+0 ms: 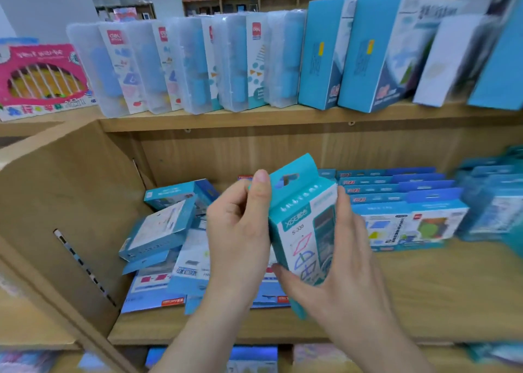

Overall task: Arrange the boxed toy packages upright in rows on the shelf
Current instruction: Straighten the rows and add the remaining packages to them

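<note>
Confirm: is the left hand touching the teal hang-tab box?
Touching. Head view: the left hand has its thumb pressed against the teal hang-tab box beside the tab.

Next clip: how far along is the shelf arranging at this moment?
Done: a row of boxed packages stands upright on the right of the middle shelf. In hand: the left hand and right hand both hold one teal box, tilted, in front of the shelf. Left: a pile of boxes lies flat and askew on the shelf's left side, so much remains.
</note>
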{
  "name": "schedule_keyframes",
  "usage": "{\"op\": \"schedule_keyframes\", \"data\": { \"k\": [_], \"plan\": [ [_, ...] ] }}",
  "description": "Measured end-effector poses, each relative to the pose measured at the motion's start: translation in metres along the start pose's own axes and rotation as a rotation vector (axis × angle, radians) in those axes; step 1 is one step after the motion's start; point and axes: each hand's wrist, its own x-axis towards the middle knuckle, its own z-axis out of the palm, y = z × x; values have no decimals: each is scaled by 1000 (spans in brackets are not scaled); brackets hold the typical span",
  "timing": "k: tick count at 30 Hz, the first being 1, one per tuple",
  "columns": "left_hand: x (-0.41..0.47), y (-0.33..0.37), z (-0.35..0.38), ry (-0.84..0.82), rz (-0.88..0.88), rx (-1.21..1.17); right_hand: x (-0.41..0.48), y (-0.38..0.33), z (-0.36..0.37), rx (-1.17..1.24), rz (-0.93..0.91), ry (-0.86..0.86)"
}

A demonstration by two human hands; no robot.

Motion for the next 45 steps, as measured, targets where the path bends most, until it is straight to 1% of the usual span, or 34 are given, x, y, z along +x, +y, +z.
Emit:
{"op": "schedule_keyframes", "data": {
  "k": [2,4,7,9,11,13,16,18,20,22,23,25,28,33,35,40,42,45],
  "plan": [
    [-2,-1,12,-120,-32,14,-3,12,-14,10,38,-20],
    [-4,1,21,-244,-67,23,-5,26,-31,19,31,-46],
    [-5,1,34,-395,-31,63,-8,42,-55,21,-6,-43],
    [-8,-3,44,-444,29,99,-9,51,-67,-57,-16,-17],
    [-14,-8,59,-470,87,143,-11,64,-80,-145,-48,48],
    [-24,-13,76,-498,132,167,-14,77,-92,-152,-81,112],
    [-39,-18,107,-575,175,179,-23,97,-112,-123,-79,169],
    [-49,-17,133,-664,144,134,-31,113,-131,-104,-48,176],
    [-57,-17,161,-756,20,-5,-38,133,-158,-92,-6,183],
    [-65,-21,191,-809,-115,-122,-45,153,-190,-78,72,171],
    [-68,-27,208,-817,-131,-109,-49,163,-206,-94,107,161],
    [-75,-47,243,-816,-84,44,-57,183,-237,-162,178,148],
    [-92,-85,301,-852,-12,329,-70,215,-278,-204,280,212],
    [-121,-131,387,-880,40,649,-90,263,-327,-255,384,280],
    [-125,-137,413,-866,-1,673,-95,276,-338,-251,446,273],
    [-125,-150,449,-724,-98,605,-96,298,-343,-228,557,210],
    [-122,-152,453,-676,-75,593,-93,303,-339,-243,574,174],
    [-119,-153,450,-593,15,607,-88,308,-333,-257,592,134]
  ]
}}
